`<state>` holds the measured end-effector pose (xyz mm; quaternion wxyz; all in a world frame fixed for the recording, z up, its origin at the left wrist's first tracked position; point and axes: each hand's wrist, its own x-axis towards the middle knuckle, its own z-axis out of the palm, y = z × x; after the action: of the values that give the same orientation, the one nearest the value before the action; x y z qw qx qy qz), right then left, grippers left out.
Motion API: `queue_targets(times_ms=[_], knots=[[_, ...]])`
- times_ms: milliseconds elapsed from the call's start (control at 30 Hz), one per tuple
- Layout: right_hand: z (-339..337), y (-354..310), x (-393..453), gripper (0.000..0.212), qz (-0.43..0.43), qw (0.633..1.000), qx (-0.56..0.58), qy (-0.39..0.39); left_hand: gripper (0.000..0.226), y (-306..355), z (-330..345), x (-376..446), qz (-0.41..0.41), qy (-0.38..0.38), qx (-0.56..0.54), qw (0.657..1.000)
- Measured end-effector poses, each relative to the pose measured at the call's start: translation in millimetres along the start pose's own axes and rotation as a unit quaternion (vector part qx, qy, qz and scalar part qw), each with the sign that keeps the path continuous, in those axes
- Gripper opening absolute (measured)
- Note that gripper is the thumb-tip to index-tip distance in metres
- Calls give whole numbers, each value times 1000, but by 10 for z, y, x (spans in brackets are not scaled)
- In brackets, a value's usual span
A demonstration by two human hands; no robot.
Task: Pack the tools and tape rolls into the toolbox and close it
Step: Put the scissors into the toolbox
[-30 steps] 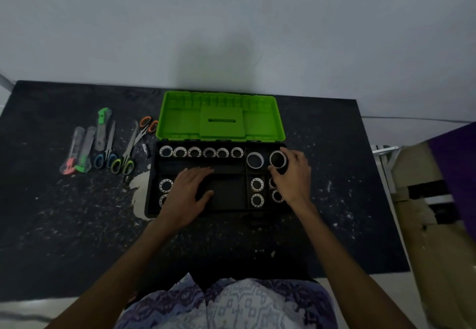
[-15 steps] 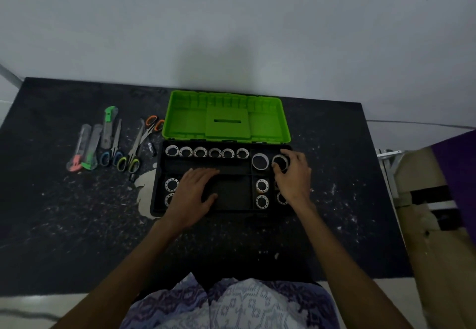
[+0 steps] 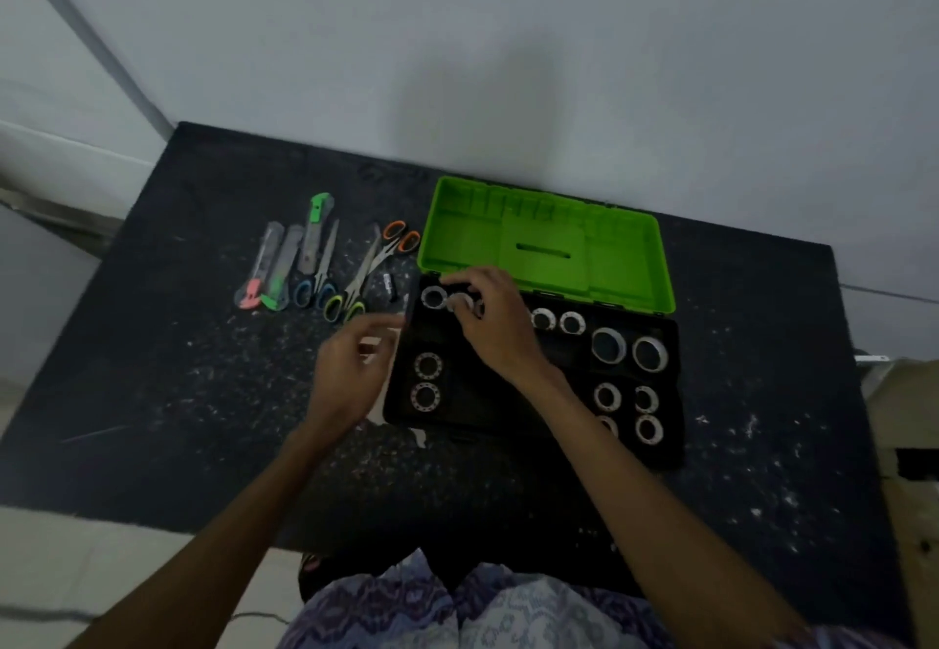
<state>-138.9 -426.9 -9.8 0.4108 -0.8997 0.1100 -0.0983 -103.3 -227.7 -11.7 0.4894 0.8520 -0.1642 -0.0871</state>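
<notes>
While the scissors [image 3: 350, 287] and knives [image 3: 284, 267] lie unpacked just beyond my left hand [image 3: 350, 369], which hovers loose and empty, my right hand [image 3: 495, 323] fingers a tape roll [image 3: 460, 302] in the toolbox [image 3: 533, 425] under it. Rolls look settled; tools come next, I reckon, needing a reach leftward.

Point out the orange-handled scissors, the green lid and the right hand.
orange-handled scissors [image 3: 401, 238]: head view, on an orange handle loop.
green lid [image 3: 625, 262]: head view, inner face.
right hand [image 3: 495, 323]: head view, back of hand.
</notes>
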Motion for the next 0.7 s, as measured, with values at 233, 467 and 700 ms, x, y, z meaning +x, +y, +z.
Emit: queue_targets(times_ms=[233, 467, 700], knots=[[709, -403, 599, 18, -67, 982, -101, -147, 33, -762, -590, 102, -180, 24, 36, 983], [1098, -561, 995, 40, -138, 922, -304, -196, 53, -899, -551, 197, -240, -31, -19, 970], [1295, -591, 1130, 29, -161, 870, -388, -258, 52, -861, -444, 294, -269, -23, -73, 960]])
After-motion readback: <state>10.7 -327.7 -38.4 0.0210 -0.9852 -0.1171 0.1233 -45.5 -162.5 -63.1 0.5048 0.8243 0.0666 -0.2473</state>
